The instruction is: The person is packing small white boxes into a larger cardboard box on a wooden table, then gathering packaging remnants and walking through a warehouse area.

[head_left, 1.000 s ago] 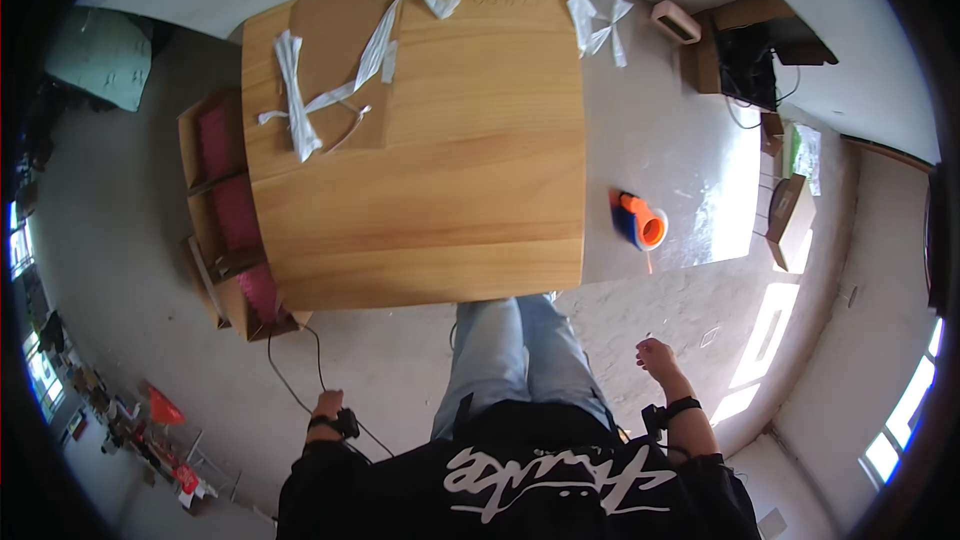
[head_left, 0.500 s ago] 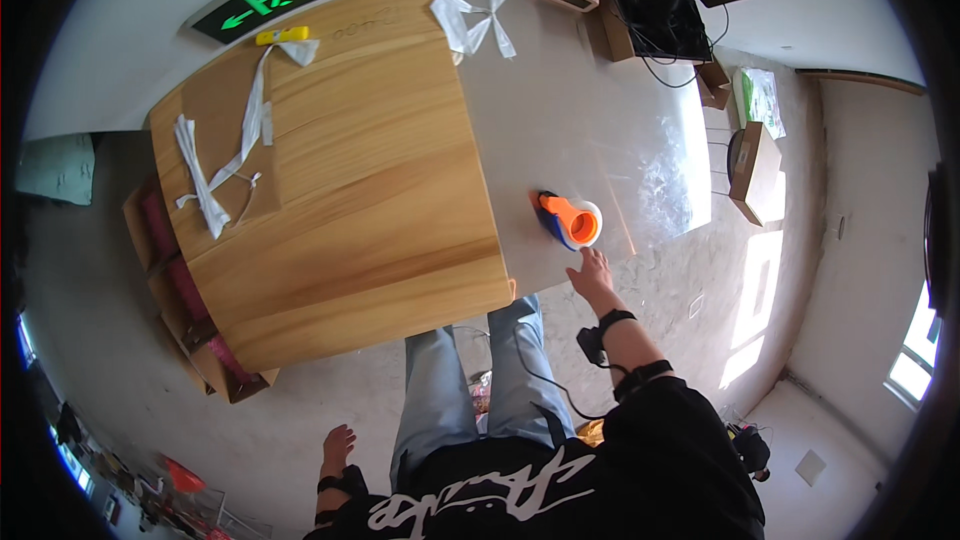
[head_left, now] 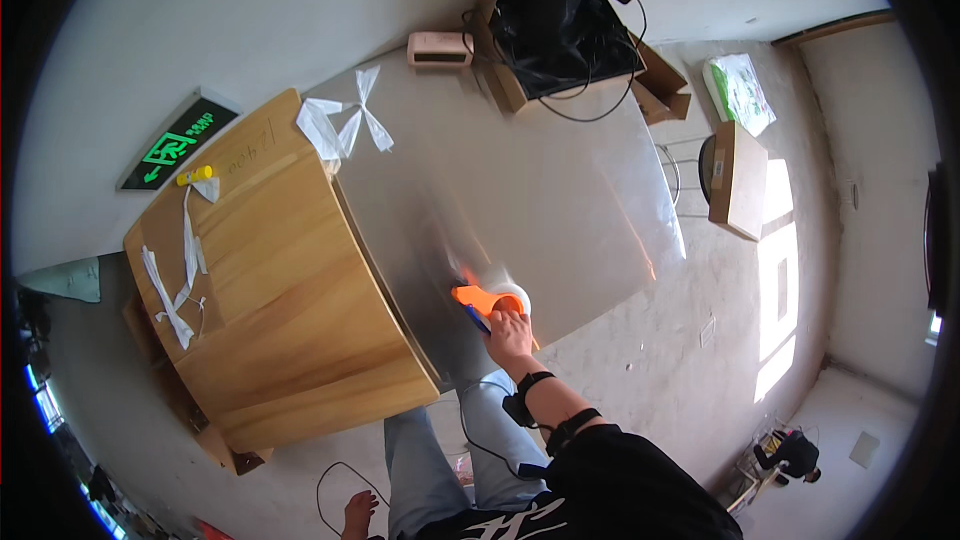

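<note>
An orange and blue tape dispenser (head_left: 485, 297) with a roll of clear tape stands near the front edge of the metal-topped table (head_left: 570, 200). My right hand (head_left: 510, 335) reaches it from the near side, fingers closed over its orange hub; the palm side is hidden. My left hand (head_left: 360, 513) hangs low beside my legs, holding nothing, its fingers loosely apart. To the left of the dispenser lies a large wood-grain board (head_left: 300, 280). White strips (head_left: 188, 250) and a small yellow cylinder (head_left: 195, 176) rest on the board's far left part.
An open cardboard box (head_left: 512, 75) with black contents and cables stands at the back, beside a pink device (head_left: 440, 49). Knotted white strips (head_left: 365, 118) lie near the board's far corner. Right of the table are a carton (head_left: 738, 180) and a white-green package (head_left: 740, 93).
My right hand has moved onto the tape dispenser and closed on it. The view has turned, so the board and table appear shifted left and lower. My left hand still hangs down.
</note>
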The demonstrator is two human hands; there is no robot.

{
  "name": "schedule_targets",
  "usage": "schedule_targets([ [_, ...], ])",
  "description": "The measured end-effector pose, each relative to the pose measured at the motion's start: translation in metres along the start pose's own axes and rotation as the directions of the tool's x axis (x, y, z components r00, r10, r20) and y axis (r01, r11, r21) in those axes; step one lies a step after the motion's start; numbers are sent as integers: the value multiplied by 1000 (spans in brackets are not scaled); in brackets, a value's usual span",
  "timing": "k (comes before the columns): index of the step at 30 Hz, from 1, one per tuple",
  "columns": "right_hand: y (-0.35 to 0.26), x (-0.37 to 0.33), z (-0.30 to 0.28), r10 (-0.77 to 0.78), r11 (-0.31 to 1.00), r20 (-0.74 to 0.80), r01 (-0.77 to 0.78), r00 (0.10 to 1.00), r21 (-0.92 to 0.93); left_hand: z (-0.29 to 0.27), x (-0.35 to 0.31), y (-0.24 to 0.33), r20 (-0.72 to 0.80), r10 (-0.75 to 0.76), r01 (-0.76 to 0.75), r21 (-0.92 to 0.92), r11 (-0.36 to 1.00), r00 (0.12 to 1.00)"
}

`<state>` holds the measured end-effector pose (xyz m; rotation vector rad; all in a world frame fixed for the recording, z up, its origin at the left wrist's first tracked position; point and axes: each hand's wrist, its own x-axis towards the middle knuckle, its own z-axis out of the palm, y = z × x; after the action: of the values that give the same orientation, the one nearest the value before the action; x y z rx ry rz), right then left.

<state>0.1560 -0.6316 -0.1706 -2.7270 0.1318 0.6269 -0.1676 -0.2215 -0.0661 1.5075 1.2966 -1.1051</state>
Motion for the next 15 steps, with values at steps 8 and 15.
schedule_targets([
  [8, 96, 65, -82, 87, 992, -145, -99, 986, -78, 33, -16, 53, -100, 70, -80, -102, 992, 993],
  [15, 176, 218, -162, 91, 962, -374, -178, 923, -206, 48, -32, 9, -61, 95, -95, 3, 995, 994],
])
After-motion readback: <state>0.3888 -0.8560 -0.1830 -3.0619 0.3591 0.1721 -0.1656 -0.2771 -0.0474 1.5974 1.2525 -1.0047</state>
